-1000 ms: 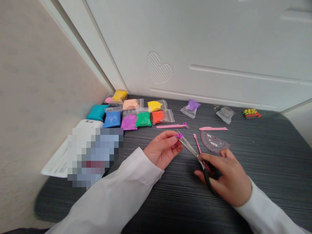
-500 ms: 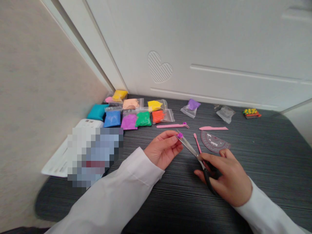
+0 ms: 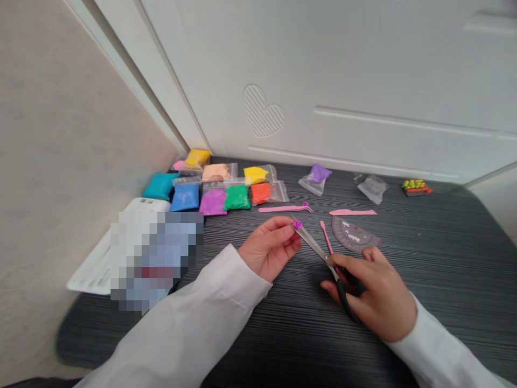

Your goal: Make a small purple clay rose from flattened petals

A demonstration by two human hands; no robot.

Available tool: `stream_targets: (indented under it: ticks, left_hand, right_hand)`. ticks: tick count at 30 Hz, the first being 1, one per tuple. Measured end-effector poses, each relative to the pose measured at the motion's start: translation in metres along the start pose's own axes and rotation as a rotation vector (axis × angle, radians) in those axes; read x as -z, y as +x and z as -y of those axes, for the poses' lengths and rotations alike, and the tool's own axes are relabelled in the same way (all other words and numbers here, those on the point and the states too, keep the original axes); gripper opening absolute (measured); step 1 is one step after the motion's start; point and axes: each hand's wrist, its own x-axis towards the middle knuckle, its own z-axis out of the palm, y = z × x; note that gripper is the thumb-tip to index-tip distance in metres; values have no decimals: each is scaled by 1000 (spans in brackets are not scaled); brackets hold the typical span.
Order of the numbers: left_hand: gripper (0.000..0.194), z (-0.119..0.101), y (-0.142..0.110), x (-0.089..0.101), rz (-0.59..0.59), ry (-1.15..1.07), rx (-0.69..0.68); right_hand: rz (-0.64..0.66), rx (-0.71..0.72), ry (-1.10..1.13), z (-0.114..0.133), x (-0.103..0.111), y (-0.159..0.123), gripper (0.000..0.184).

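Observation:
Between the thumb and fingertips of my left hand (image 3: 271,245) is a small purple clay piece (image 3: 298,224), shaped like a little flower. My right hand (image 3: 374,293) grips the black handles of a pair of scissors (image 3: 311,242), the handles partly hidden by the fingers. Its metal blades point up and left and meet the purple piece close to my left fingertips. How far the blades are parted I cannot tell. A thin pink clay tool (image 3: 326,236) lies just behind the scissors, and a clear protractor (image 3: 355,234) rests beyond my right hand.
Bags of coloured clay, such as the green one (image 3: 237,197) and the blue one (image 3: 185,196), line the back left. Pink tweezers (image 3: 283,208) and a pink knife (image 3: 353,213) lie ahead. A yellow-and-red clay model (image 3: 416,187) sits back right, before the white panel (image 3: 363,70).
The view has shifted very slightly. Both hands, the scissors and the purple clay piece keep nearly the same positions.

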Motion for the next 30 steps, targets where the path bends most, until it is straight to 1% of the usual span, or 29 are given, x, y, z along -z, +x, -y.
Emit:
stream_targets:
  ticks: [18,30]
  left_hand:
    - [13,1,0,0,14,6,-4]
    - [12,2,0,-1,16,4,-15]
  right_hand:
    - [37,-42,1,1,1,-1,25]
    - [29,-51,12,1,1,-1,25]
